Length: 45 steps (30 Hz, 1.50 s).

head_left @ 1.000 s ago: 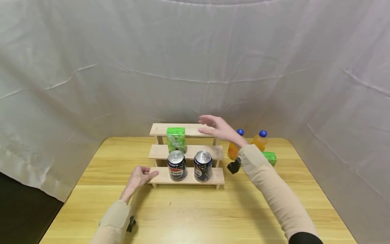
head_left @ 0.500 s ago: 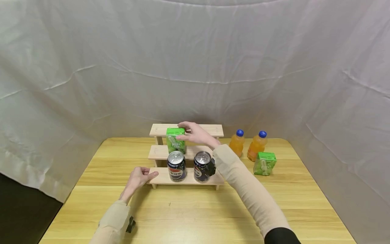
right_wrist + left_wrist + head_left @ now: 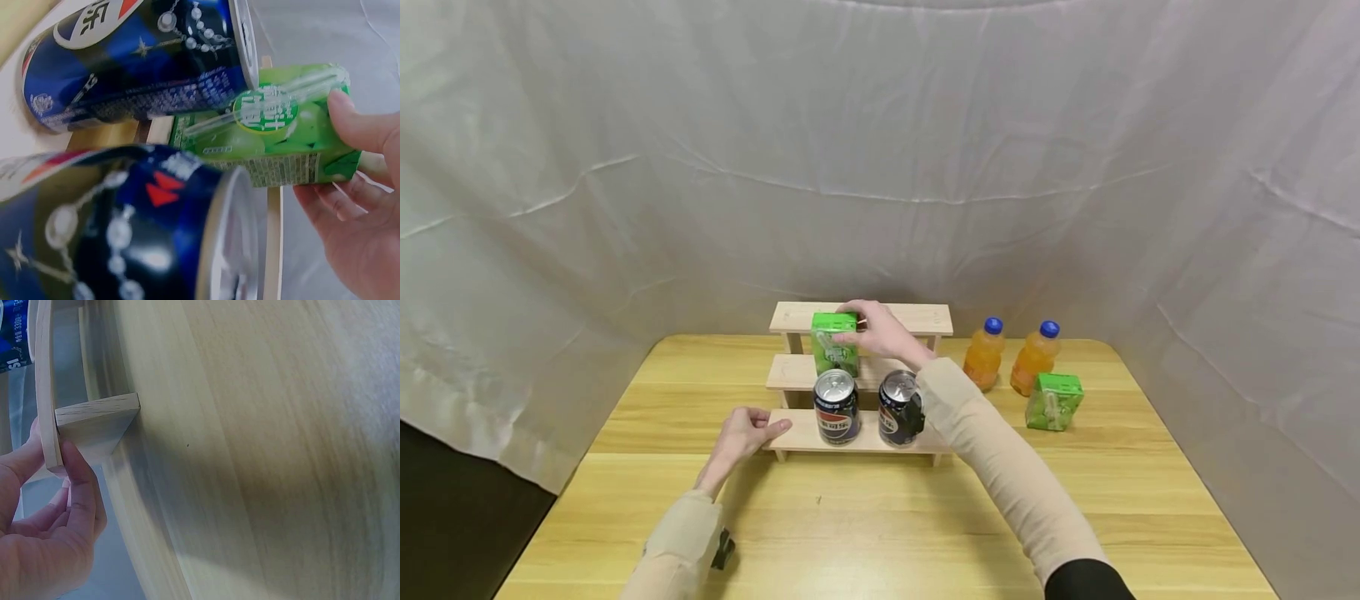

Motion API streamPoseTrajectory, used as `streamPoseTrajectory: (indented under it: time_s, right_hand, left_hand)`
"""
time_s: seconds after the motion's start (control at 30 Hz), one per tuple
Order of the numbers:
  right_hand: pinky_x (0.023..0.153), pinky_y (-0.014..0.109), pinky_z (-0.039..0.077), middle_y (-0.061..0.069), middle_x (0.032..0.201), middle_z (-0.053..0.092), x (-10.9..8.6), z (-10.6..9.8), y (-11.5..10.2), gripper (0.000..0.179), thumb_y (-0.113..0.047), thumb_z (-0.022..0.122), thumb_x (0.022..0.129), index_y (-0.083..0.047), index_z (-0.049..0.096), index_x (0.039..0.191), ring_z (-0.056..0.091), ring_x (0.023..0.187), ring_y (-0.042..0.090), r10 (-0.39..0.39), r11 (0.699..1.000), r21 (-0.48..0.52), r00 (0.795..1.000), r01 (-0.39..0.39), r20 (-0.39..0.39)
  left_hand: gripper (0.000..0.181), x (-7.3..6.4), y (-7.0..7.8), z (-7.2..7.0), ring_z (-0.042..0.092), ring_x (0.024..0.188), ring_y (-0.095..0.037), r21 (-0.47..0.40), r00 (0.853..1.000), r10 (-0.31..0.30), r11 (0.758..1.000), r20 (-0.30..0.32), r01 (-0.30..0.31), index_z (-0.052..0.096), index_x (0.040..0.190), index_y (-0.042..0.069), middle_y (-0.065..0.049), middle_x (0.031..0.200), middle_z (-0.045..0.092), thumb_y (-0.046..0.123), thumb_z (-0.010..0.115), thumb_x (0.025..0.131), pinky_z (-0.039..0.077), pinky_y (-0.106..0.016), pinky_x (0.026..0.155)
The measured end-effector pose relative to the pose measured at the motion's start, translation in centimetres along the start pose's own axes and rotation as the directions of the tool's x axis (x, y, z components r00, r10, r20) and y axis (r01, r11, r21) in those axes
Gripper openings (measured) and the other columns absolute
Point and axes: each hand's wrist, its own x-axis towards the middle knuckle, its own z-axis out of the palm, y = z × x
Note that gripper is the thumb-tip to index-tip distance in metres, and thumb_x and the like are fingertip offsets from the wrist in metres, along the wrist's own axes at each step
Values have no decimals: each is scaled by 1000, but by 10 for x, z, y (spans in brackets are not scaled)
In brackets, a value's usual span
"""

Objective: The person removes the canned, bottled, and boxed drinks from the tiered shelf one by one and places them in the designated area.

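Observation:
My right hand holds a green juice box by its upper right part, thumb across the front and fingers behind. The box stands upright on the middle step of a three-tier wooden shelf. In the right wrist view a clear-wrapped straw lies along the front of the juice box. My left hand pinches the left end of the lowest board, thumb above and fingers below. On that board stand two dark blue cola cans, a left can and a right can, the latter partly hidden by the wrist camera.
Right of the shelf, two orange drink bottles with blue caps, one nearer and one farther right, stand on the wooden table. A second green juice box is in front of them. Grey curtain surrounds the table.
My right hand has moved left from above the shelf's right side and taken hold of the juice box, which stays on the middle step. My left hand stays on the lowest board.

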Motion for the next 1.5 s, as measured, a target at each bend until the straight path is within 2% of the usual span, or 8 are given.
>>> streamPoseTrajectory:
  time_s: [0.2,0.43,0.57,0.8,1.03,1.23,1.4,1.5]
  right_hand:
    - [92,34,60,21,117,69,-3,2,-5,41,-11,73,92,5,60,128,68,106,31,4,1000,-15,999,-4,-33]
    - [103,38,54,19,122,67,-17,-7,-6,41,-13,72,93,3,61,129,63,113,30,-49,997,-56,992,43,-114]
    - [108,43,53,20,123,65,-27,-18,-1,39,-10,71,93,1,61,128,61,116,32,-40,999,-1,987,40,-155]
    - [108,46,52,24,121,62,-57,-43,16,35,-1,69,92,5,61,125,62,113,36,-31,993,104,969,58,-244]
    - [101,49,56,25,118,61,-93,-68,36,35,0,69,92,6,60,125,63,106,36,-52,996,58,950,73,-306]
    - [86,29,56,20,114,64,-122,-85,56,34,-4,71,92,0,63,125,60,98,28,-31,998,-61,928,9,-371]
    - [97,46,58,24,117,61,-143,-94,77,36,-2,68,94,4,60,128,61,103,33,24,998,-49,920,-47,-391]
    - [102,53,53,27,120,59,-152,-96,89,37,1,67,94,7,57,129,61,110,38,74,996,-22,913,-91,-402]
  left_hand:
    - [54,0,-1,1,68,85,-19,2,1000,-7,1000,-4,7,64,118,-13,-23,102,72,31,78,89,61,-37,82]
    - [52,-1,-1,1,67,80,-17,-3,1000,-1,1000,0,1,65,116,-12,-20,97,73,30,78,89,61,-34,78]
    - [51,-2,-1,1,66,78,-15,-19,1000,5,1000,2,-5,65,116,-12,-20,96,74,29,78,89,61,-31,75]
    - [57,-3,-1,2,70,93,-28,-8,1000,-4,1000,8,4,61,121,-15,-29,110,70,30,77,90,61,-42,88]
    - [60,-3,-1,3,70,99,-33,-13,1000,-12,1000,7,12,59,124,-15,-31,114,69,31,77,90,60,-44,93]
    - [60,-2,1,4,70,99,-32,-24,1000,-16,1000,5,16,58,125,-15,-31,115,68,30,77,90,60,-44,94]
    - [59,-3,1,6,71,99,-33,-23,1000,-1,1000,3,1,58,125,-16,-32,115,68,29,76,90,60,-44,93]
    - [58,-3,1,7,71,96,-31,-23,1000,4,1000,1,-4,60,123,-15,-31,113,69,29,76,90,61,-43,91]
